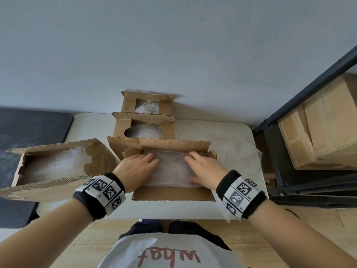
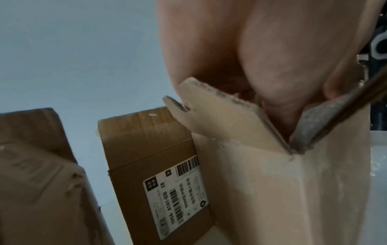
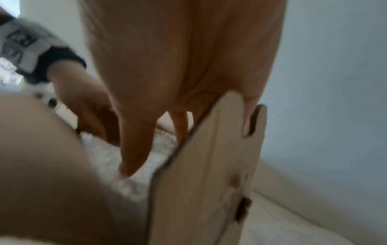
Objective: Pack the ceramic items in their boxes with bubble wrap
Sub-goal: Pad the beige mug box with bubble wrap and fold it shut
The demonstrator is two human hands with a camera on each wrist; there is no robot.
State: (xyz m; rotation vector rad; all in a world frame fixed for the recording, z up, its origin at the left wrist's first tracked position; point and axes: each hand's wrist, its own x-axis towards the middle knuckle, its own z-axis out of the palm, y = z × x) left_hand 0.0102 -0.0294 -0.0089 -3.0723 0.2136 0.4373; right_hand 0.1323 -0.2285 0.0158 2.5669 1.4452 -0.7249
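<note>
Head view showed left hand [image 1: 137, 168] and right hand [image 1: 203, 169], fingers relaxed and flat, pressing bubble wrap [image 1: 171, 169] inside the open box [image 1: 173, 194] at the table's [image 1: 231, 136] near edge.

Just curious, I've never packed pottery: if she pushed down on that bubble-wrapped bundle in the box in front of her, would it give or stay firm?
The bubble wrap would probably give softly under both hands, left hand and right hand. Whatever is inside is hidden, so firmness underneath is a guess. The open box looks like thin cardboard; its flaps likely bend easily.
</note>
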